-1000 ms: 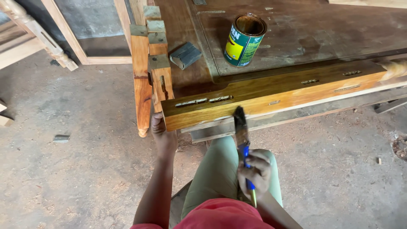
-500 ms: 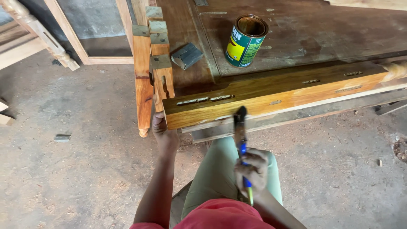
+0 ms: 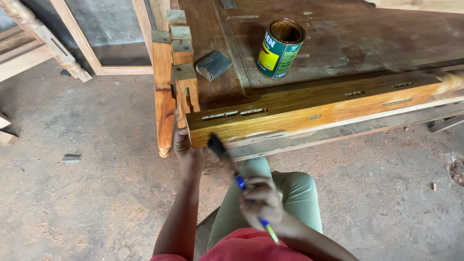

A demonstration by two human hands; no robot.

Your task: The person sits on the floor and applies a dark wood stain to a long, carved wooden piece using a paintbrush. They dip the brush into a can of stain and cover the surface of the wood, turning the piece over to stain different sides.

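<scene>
A long glossy amber wooden beam [image 3: 309, 108] with slots in its top lies across a dark wooden panel [image 3: 348, 38]. My left hand [image 3: 187, 153] presses against the beam's near left end from below. My right hand [image 3: 260, 201] grips a paintbrush [image 3: 227, 159] with a blue and yellow handle; its dark bristles touch the beam's lower front edge close to my left hand. An open green and yellow tin can [image 3: 279, 47] stands on the panel behind the beam.
Several upright wooden posts [image 3: 174, 72] stand at the beam's left end. A grey sanding block [image 3: 213, 64] lies on the panel. A wooden frame [image 3: 96, 43] leans at upper left. Dusty concrete floor [image 3: 87, 183] surrounds me; my knee in green trousers [image 3: 285, 193] is below the beam.
My right hand has swung the brush leftward along the beam's lower front edge, from near the middle toward the left end. The left hand has stayed in place.
</scene>
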